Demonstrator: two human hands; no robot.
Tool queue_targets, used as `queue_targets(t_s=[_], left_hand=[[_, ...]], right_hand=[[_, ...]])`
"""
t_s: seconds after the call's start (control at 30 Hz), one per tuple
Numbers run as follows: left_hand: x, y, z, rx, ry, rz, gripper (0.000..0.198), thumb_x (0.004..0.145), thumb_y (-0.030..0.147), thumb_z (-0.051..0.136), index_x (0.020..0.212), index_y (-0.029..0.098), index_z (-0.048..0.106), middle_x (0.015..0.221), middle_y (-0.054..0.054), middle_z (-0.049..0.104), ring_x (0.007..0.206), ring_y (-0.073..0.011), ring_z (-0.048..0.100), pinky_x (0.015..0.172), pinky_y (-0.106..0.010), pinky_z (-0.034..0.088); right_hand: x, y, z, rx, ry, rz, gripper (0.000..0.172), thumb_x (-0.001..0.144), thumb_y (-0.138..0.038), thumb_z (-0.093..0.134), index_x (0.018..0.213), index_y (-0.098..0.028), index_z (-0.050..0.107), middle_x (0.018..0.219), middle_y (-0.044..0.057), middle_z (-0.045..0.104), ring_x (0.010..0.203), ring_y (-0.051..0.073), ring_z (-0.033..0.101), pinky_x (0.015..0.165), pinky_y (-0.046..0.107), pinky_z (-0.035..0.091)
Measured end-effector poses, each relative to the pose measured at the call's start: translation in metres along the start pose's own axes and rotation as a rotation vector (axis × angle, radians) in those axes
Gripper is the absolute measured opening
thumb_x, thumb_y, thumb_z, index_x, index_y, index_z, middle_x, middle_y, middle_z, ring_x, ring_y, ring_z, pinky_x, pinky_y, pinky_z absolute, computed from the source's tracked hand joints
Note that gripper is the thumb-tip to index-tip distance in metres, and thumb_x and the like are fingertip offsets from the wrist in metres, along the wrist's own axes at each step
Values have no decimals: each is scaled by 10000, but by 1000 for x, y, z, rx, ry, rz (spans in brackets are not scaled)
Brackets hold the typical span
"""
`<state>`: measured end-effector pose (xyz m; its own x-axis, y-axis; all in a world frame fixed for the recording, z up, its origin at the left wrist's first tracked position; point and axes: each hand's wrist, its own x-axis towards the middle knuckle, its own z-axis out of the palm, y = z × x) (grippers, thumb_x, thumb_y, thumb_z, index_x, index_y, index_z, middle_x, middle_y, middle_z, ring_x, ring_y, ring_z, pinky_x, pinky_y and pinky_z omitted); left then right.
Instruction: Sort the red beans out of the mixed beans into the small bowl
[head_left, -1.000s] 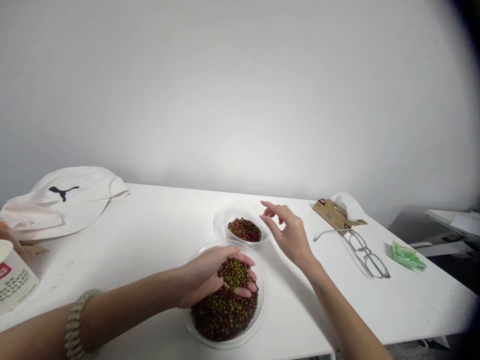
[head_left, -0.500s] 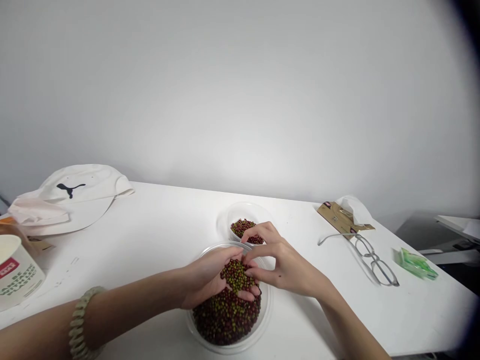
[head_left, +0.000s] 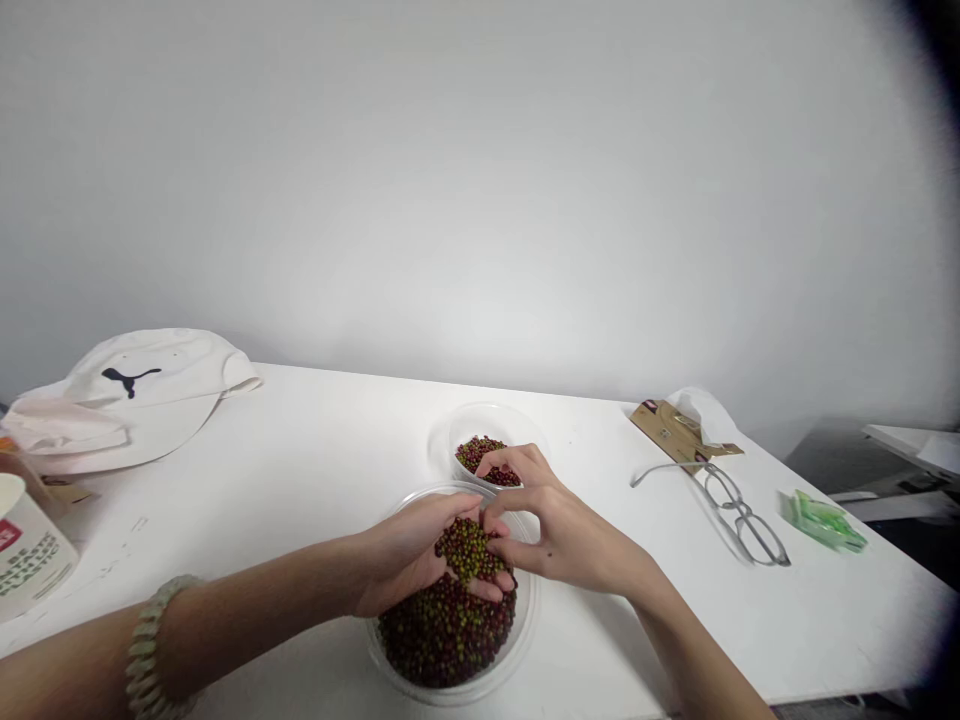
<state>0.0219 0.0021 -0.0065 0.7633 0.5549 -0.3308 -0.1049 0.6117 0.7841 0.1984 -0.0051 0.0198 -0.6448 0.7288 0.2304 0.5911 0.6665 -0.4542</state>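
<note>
My left hand (head_left: pixel 401 560) is cupped palm up over a large clear bowl (head_left: pixel 531 610). A handful of small red and green beans (head_left: pixel 466 550) rests in its palm. More beans (head_left: pixel 446 635) of the same dark red and green fill the bowl beneath. My right hand (head_left: pixel 559 520) reaches in from the right, its thumb and index fingertips bent close together at the handful. Whether a bean sits between those fingertips is too small to tell. Just behind stands a smaller clear bowl (head_left: pixel 517 425) with some beans inside, partly covered by the right fingers.
A white cap (head_left: pixel 150 400) and a paper cup (head_left: pixel 30 560) are at the left. On the right lie a brown cardboard packet (head_left: pixel 667 432), eyeglasses (head_left: pixel 739 510) and a green plastic wrapper (head_left: pixel 821 520). A grey wall (head_left: pixel 480 200) rises behind the white table (head_left: pixel 322 450).
The whole view has shifted slightly, so everything appears a little further left. Both hands keep nearly the same pose over the bowl, with the beans still in the left palm.
</note>
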Motion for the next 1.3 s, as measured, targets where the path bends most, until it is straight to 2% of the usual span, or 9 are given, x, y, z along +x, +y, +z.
queue_targets(t_s=[0.4, 0.83, 1.0, 1.1, 1.2, 1.3], left_hand=[[-1, 2, 3, -30, 28, -13, 226, 795, 331, 397, 818, 138, 513, 787, -44, 578, 767, -163, 568, 769, -320, 414], [0, 0, 3, -32, 7, -3, 230, 793, 325, 390, 805, 146, 534, 776, -39, 582, 774, -167, 565, 775, -326, 413], [0, 0, 2, 2, -19, 9, 288, 802, 346, 360, 784, 135, 555, 758, -51, 588, 778, -163, 564, 782, -320, 411], [0, 0, 1, 14, -35, 15, 292, 804, 341, 359, 779, 132, 561, 758, -59, 591, 787, -167, 564, 800, -329, 407], [0, -2, -1, -10, -24, 20, 255, 791, 330, 393, 790, 136, 559, 792, -68, 594, 794, -182, 568, 803, -346, 409], [0, -3, -3, -48, 4, 13, 267, 785, 367, 417, 844, 146, 553, 849, -86, 598, 822, -204, 570, 804, -356, 413]], right_hand=[[1, 1, 1, -13, -55, -12, 173, 647, -40, 600, 720, -196, 609, 1159, 14, 383, 1132, 210, 299, 944, 334, 326], [1, 4, 1, -6, -51, -75, 125, 681, -55, 587, 680, -180, 593, 1141, 27, 407, 1105, 212, 336, 921, 344, 344], [1, 4, 0, 0, -33, -96, 169, 708, -34, 560, 751, -189, 612, 1130, 34, 427, 1082, 203, 362, 906, 337, 356], [2, 4, -4, 56, -32, -130, 141, 732, -76, 578, 797, -195, 616, 1108, 39, 448, 1076, 196, 378, 909, 340, 357], [2, 5, -9, 123, 34, -163, 84, 766, -143, 580, 821, -201, 606, 1069, 44, 480, 1050, 190, 411, 888, 349, 376], [4, 16, -11, 109, 196, -115, 72, 805, -173, 541, 844, -212, 588, 1011, 45, 512, 986, 189, 455, 835, 358, 405]])
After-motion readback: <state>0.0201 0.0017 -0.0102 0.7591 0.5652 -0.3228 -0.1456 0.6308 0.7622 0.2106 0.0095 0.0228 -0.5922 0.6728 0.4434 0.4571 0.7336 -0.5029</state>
